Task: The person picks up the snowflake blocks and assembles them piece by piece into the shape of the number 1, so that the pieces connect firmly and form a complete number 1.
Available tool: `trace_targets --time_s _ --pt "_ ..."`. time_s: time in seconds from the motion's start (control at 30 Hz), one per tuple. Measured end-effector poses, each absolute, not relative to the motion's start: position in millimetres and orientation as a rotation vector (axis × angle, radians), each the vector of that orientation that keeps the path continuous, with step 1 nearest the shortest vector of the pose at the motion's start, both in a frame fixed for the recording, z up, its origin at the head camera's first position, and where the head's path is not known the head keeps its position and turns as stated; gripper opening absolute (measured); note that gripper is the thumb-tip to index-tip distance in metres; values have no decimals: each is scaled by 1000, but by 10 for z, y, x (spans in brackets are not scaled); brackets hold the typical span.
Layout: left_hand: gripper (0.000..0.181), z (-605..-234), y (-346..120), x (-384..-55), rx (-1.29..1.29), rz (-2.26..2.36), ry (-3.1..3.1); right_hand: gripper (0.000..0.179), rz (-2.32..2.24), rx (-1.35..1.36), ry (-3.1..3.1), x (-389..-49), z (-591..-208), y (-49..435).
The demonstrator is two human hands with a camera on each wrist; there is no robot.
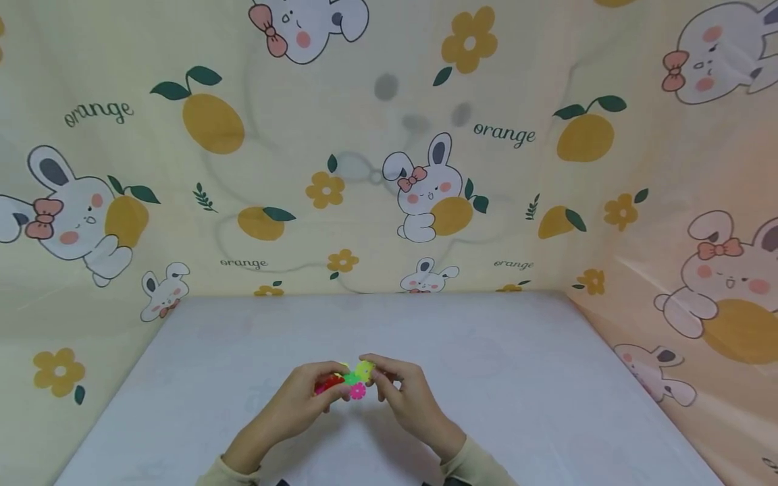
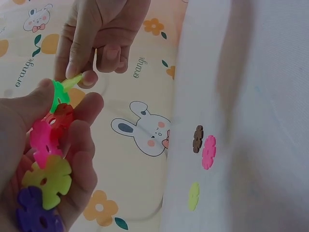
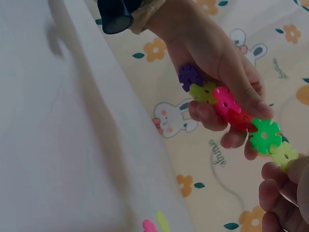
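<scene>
My left hand (image 1: 296, 399) holds a chain of interlocked notched plastic discs. In the right wrist view the chain runs from a purple disc (image 3: 189, 77) through a yellow disc (image 3: 203, 93), a pink disc (image 3: 226, 100) and a red disc (image 3: 241, 121) to a green disc (image 3: 265, 136). At its far end a pale yellow disc (image 3: 284, 154) meets the green one, pinched between thumb and fingers of my right hand (image 1: 412, 397). Whether those two are fully slotted together I cannot tell.
Loose on the white table (image 1: 516, 405) lie a brown disc (image 2: 198, 139), a pink disc (image 2: 209, 152) and a yellow disc (image 2: 193, 196). A patterned cloth (image 1: 365, 121) with rabbits and oranges walls the table at the back and sides.
</scene>
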State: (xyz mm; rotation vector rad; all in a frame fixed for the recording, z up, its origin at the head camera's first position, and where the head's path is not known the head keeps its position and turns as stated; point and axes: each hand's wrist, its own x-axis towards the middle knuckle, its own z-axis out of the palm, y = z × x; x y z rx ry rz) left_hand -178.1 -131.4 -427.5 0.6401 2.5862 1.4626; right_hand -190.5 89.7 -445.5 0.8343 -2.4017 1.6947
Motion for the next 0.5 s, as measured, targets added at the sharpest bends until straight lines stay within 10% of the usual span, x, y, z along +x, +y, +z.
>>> trace_targets --time_s 0.5 --pt "28 -4296 -1317 -1773 685 1466 2606 29 1678 809 -2397 -1858 -4480 863"
